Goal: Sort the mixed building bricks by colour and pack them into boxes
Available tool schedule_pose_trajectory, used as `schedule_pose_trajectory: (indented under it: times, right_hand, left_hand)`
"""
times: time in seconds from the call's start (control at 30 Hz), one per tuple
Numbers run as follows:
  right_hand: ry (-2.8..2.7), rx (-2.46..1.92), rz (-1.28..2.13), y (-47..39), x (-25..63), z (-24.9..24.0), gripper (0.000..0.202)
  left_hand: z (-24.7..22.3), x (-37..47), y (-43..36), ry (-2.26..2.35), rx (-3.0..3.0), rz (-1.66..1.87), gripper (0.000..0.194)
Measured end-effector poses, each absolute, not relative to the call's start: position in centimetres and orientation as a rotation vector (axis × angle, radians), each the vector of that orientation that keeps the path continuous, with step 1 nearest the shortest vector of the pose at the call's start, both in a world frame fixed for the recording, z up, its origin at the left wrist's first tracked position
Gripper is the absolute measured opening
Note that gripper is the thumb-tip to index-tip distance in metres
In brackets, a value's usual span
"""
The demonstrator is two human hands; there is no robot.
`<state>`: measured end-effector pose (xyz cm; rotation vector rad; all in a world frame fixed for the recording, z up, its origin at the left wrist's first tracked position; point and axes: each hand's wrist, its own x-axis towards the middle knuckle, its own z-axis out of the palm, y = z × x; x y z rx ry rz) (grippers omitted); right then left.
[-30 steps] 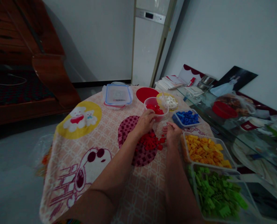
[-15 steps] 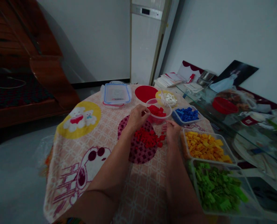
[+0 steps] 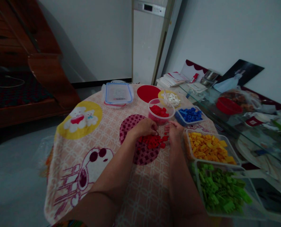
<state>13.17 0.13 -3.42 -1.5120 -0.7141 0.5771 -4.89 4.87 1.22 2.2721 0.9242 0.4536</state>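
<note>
So from what I can see you're maybe partway through the red stuff. A fair few small red plastic pieces (image 3: 159, 111) are already sitting in the clear round plastic bowl (image 3: 160, 120), but there's a loose heap of red plastic pieces (image 3: 151, 142) on the beige patterned tablecloth (image 3: 152, 186), right over the dark checkered circle, with a few strays off its right edge. The other colours look grouped already: white pieces (image 3: 172, 99) at the back, then blue plastic pieces (image 3: 190, 115), yellow plastic pieces (image 3: 207, 146) and green plastic pieces (image 3: 223, 189) down your right side.

Pose-wise, your left forearm slants in from the lower left, and your left hand (image 3: 146, 126) is over the far edge of the heap, just in front of the bowl, fingers curled down. Can't tell if they're pinching a piece. Your right forearm runs almost straight forward, with your right hand (image 3: 175, 130) just right of the strays, fingers bent inward. Can't tell if there's anything in them either.
</note>
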Motion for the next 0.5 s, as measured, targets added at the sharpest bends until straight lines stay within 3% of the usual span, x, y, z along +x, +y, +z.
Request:
schedule_pose_trajectory:
  times: [0.13, 0.3, 0.5]
  right_hand:
    - [-0.714, -1.544, 0.597, 0.2, 13.3, -3.6, 0.023]
    - [-0.724, -1.521, 0.580, 0.1, 13.2, -3.4, 0.020]
    - [-0.697, -1.532, 0.598, 0.1, 13.0, -3.2, 0.019]
  left_hand:
    - [0.8, -4.3, 4.8, 0.946, 2.297, 0.473, 0.002]
    - [2.1, -5.8, 5.0, 0.861, 2.088, 0.589, 0.008]
    - [2.6, -5.6, 5.7, 0.881, 1.762, 1.127, 0.017]
